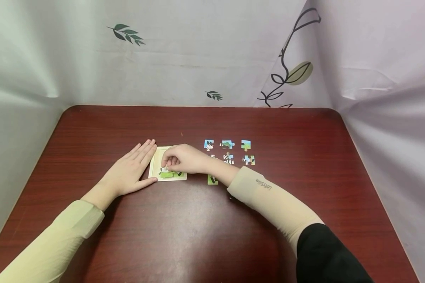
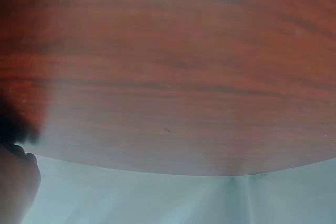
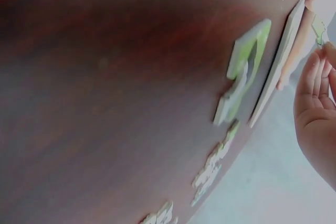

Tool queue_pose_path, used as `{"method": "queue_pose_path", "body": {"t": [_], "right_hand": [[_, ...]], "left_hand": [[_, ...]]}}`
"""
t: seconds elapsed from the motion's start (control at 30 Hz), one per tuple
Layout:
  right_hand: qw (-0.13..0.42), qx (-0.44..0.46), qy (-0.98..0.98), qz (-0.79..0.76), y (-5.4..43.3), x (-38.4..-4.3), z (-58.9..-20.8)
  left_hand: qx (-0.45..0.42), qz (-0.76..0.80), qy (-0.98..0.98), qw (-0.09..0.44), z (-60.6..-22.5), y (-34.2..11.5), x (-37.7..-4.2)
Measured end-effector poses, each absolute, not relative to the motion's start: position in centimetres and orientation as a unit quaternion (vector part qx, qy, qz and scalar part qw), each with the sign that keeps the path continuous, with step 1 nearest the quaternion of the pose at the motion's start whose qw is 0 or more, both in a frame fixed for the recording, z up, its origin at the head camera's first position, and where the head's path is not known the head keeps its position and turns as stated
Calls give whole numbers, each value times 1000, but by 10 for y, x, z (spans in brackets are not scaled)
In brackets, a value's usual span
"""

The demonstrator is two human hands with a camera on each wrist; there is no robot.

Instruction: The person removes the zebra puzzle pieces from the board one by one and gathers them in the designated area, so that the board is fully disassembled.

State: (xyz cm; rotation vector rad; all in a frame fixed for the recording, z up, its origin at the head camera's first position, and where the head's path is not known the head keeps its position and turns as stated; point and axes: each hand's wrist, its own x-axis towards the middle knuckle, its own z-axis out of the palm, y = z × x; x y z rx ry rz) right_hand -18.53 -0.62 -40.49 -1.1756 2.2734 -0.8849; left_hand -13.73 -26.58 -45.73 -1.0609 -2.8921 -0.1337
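A small pale puzzle tray point(image 1: 154, 167) lies on the table, with green picture pieces point(image 1: 178, 174) along its near side. My left hand point(image 1: 129, 171) rests beside it with straight fingers, thumb and fingertips at the tray's left edge. Over the tray, my right hand point(image 1: 184, 158) pinches a green jigsaw piece point(image 3: 318, 27) between thumb and fingers, tilted in the right wrist view. Part of the tray is hidden under that hand. The left wrist view catches only a bit of the left hand point(image 2: 18, 182) at its lower left.
Right of the tray, loose jigsaw pieces lie in spaced rows, among them a blue-green one point(image 1: 227, 144), a green one point(image 1: 246, 145) and a near one point(image 1: 212, 180). The right forearm covers some. A white curtain point(image 1: 184, 51) hangs behind the dark red table point(image 1: 287, 137).
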Motion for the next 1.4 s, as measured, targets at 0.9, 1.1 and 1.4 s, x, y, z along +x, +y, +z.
{"method": "queue_pose_path", "body": {"t": [0.9,1.1,1.4], "right_hand": [[182,-368,832,-374,83,-178,-372],[170,-349,843,-372,112,-174,-373],[174,-332,860,-345,147,-170,-382]], "left_hand": [[-351,-36,-935,36,-458,-267,-138],[-350,-37,-935,36,-459,-268,-138],[-355,-39,-933,38,-459,-268,-139]]}}
